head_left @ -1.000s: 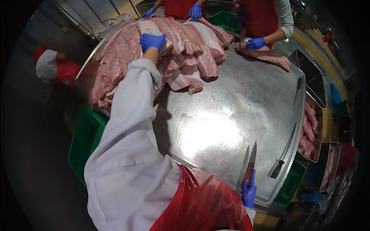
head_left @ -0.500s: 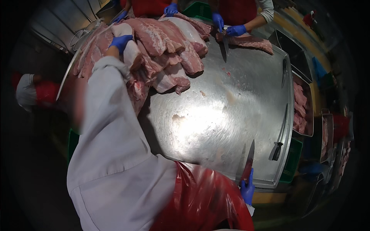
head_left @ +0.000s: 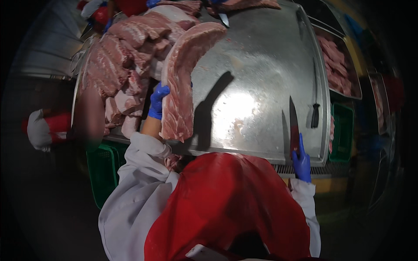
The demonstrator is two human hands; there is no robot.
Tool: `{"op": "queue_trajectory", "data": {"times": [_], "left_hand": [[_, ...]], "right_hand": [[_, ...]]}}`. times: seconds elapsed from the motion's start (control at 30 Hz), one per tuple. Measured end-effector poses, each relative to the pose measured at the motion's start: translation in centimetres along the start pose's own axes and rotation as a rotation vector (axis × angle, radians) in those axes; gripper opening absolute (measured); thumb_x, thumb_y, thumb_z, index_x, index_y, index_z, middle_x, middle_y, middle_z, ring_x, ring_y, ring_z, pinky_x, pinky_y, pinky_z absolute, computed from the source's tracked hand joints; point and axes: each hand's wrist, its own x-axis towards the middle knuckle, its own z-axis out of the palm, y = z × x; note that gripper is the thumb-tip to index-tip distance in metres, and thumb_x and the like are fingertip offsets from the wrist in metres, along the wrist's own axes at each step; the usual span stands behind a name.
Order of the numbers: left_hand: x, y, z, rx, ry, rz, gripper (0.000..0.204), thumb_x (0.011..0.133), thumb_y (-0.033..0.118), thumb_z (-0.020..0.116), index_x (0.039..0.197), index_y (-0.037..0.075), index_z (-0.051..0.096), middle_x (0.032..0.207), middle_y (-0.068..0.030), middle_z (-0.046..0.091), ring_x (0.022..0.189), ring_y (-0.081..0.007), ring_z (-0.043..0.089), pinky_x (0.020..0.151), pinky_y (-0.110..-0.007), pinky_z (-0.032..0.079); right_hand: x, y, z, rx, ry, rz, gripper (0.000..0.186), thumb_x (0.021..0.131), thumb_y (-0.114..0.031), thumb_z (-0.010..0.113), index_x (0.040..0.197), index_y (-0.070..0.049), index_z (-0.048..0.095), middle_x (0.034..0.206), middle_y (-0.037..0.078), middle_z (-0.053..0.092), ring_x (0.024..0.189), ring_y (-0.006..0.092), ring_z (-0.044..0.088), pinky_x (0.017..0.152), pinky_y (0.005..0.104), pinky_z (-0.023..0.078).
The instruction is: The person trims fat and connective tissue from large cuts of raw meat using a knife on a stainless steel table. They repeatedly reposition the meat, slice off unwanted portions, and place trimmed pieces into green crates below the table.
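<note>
Left hand (head_left: pixel 157 102), in a blue glove, grips the near edge of a long slab of raw pork (head_left: pixel 185 78) and holds it lifted, the slab arching up and away from the hand over the steel table (head_left: pixel 257 69). Just to the left of that hand lies a heap of more pork slabs (head_left: pixel 119 65). Right hand (head_left: pixel 301 163), also gloved in blue, is closed around the handle of a knife (head_left: pixel 294 124) whose blade points away from the person above the table's near edge. Beyond the knife, slightly right, lies a dark tool (head_left: pixel 315 111), perhaps a sharpening steel.
</note>
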Motion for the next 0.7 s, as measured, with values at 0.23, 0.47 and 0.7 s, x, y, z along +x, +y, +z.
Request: {"op": "queue_trajectory", "data": {"times": [0.23,0.47,0.7], "left_hand": [[6.3,-15.7,7.4,0.315,0.150,0.198,0.093,0.072,0.034,0.080,0.148,0.001,0.036,0.137,-0.0156,0.051,0.123,-0.0276,0.053,0.107,-0.040,0.042],[11.4,-26.6,8.4,1.771,0.196,-0.229,0.104,0.076,0.048,0.077,0.151,-0.004,0.026,0.148,-0.0318,0.038,0.140,-0.0461,0.034,0.117,-0.050,0.027],[21.9,-29.2,3.0,1.876,0.086,0.250,0.100,0.081,0.038,0.071,0.154,-0.005,0.020,0.160,-0.0322,0.015,0.149,-0.0473,0.015,0.124,-0.048,0.014]], "right_hand": [[0.4,5.9,-2.8,0.072,0.055,0.022,0.077,0.091,-0.003,0.055,0.159,-0.025,0.025,0.083,0.015,0.067,0.069,0.0257,0.067,0.070,0.0384,0.052],[4.6,9.2,-0.9,0.264,-0.029,0.087,0.079,0.092,-0.021,0.060,0.160,-0.025,0.021,0.068,0.013,0.063,0.057,0.0263,0.061,0.063,0.0403,0.051],[22.5,6.5,8.7,0.381,-0.151,-0.085,0.077,0.094,-0.029,0.058,0.160,-0.027,0.019,0.077,0.014,0.067,0.060,0.0227,0.062,0.064,0.0360,0.053]]}}
